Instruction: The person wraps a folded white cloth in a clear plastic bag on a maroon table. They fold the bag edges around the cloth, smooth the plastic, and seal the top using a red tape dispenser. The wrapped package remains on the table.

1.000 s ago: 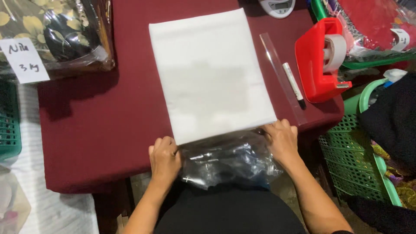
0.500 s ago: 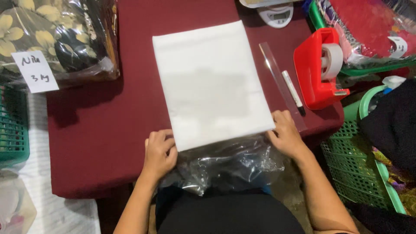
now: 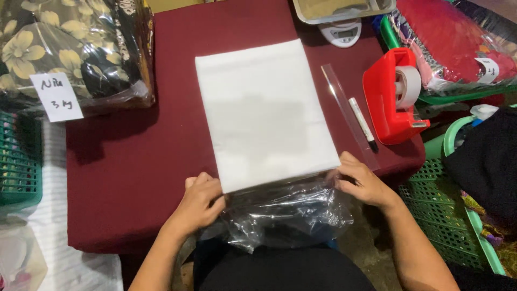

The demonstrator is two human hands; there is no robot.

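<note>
Left hand point(image 3: 200, 202) and right hand point(image 3: 360, 180) apart, each pinching the loose clear plastic bag point(image 3: 285, 213) at the near edge of the flat white folded cloth point(image 3: 264, 110). Best pulled evenly, both sides together. Cloth smooth, rectangular, on the maroon table point(image 3: 124, 161), left of the red tape dispenser point(image 3: 396, 97).

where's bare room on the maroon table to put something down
The widest bare stretch of the maroon table lies between the floral bundle and the white sheet, down to the left hand. Right of the sheet it is crowded: clear ruler, marker, red tape dispenser, scale.
</note>
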